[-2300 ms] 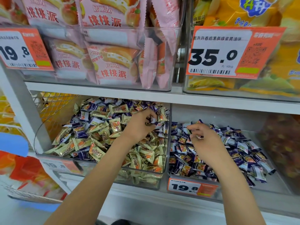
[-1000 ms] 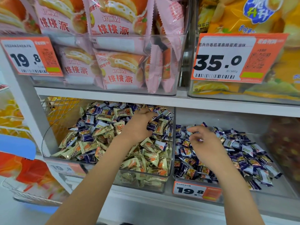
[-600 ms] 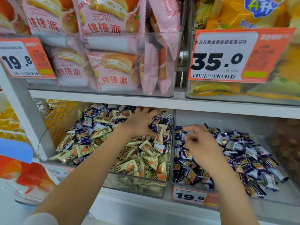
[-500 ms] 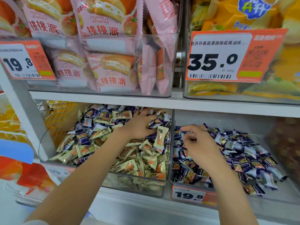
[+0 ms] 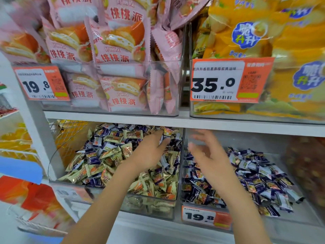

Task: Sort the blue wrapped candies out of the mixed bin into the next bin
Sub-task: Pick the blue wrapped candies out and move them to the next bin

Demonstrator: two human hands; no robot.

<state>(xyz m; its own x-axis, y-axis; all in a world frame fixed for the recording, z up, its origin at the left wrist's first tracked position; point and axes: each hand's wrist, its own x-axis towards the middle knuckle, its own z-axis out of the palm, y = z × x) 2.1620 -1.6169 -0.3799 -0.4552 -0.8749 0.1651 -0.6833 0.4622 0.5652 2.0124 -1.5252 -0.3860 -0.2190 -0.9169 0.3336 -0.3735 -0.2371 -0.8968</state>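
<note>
Nearest to me, two bare forearms reach up from below toward the lower shelf. On the front lip of the next bin (image 5: 299,224) is an orange price tag (image 5: 205,216) reading 19.8. That clear bin holds a loose heap of blue wrapped candies (image 5: 255,175), too many to count. The right hand (image 5: 210,155) hovers above its left end, fingers spread and blurred with movement, holding nothing that I can see; the blue pile lies just beneath and to the right of it.

Beside it, sharing a wall, is the mixed bin (image 5: 151,206), full of cream-and-orange candies (image 5: 149,187) with blue ones scattered through, mostly toward the back. The left hand (image 5: 151,152) lies flat on this heap, fingers fairly straight, fingertips pushing in among blue wrappers at the far right corner; I cannot see whether any is pinched.

Above, on the upper shelf, are two more clear bins: pink pie packets (image 5: 121,55) with a 19.8 tag, and yellow snack bags (image 5: 263,32) behind a tag (image 5: 228,80) marked 35.0.
</note>
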